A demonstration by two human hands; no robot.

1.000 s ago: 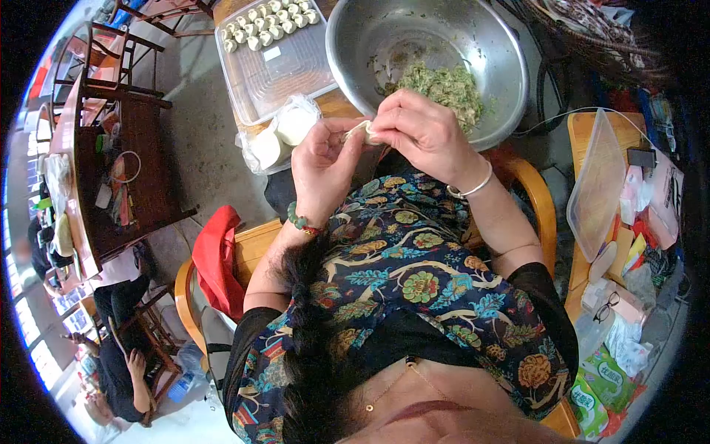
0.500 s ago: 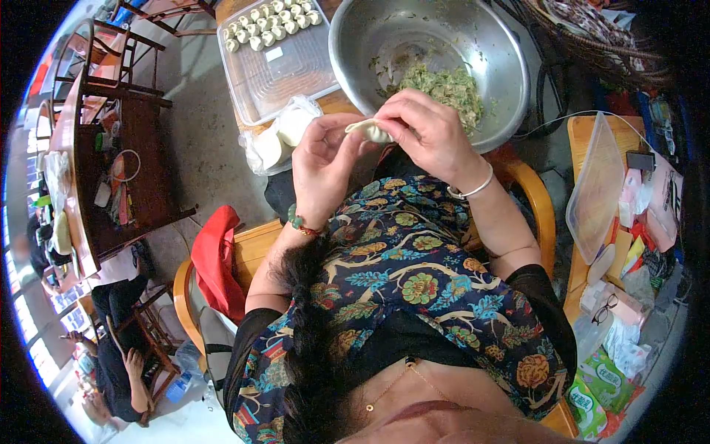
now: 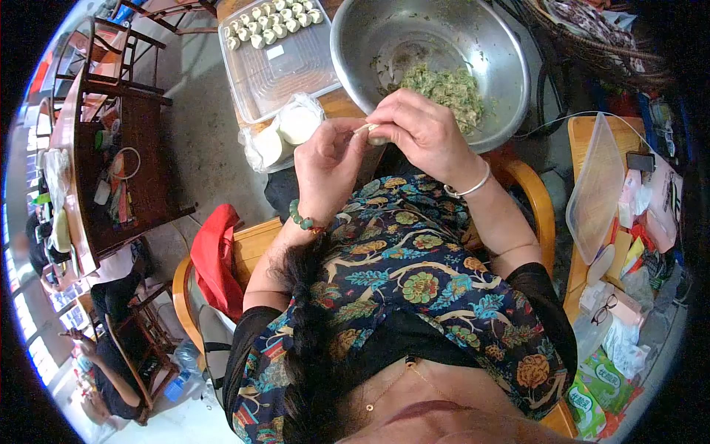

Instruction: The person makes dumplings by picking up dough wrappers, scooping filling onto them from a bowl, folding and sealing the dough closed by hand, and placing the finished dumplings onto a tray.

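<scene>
My left hand (image 3: 325, 159) and my right hand (image 3: 421, 133) meet in front of my chest, fingers pinched together on one dumpling (image 3: 372, 128). Only a small pale part of its wrapper shows, as my fingers cover most of it. Just beyond my left hand lie stacks of round white wrappers (image 3: 299, 124) in clear plastic. A large steel bowl (image 3: 510, 96) with green chopped filling (image 3: 447, 85) stands past my right hand. Rows of finished dumplings (image 3: 277, 31) fill the far end of a clear plastic tray (image 3: 251, 89).
Wooden chair arms (image 3: 543, 214) flank me, with a red cloth (image 3: 217, 259) at the left. At right, a plastic lid (image 3: 597, 192), glasses (image 3: 605, 309) and packets crowd a bench. Another person (image 3: 115, 370) sits at lower left near a dark table (image 3: 133, 170).
The dumpling's pale edge has turned and is now more hidden between my fingers. My hands have drawn slightly closer together. The other person at lower left has shifted an arm.
</scene>
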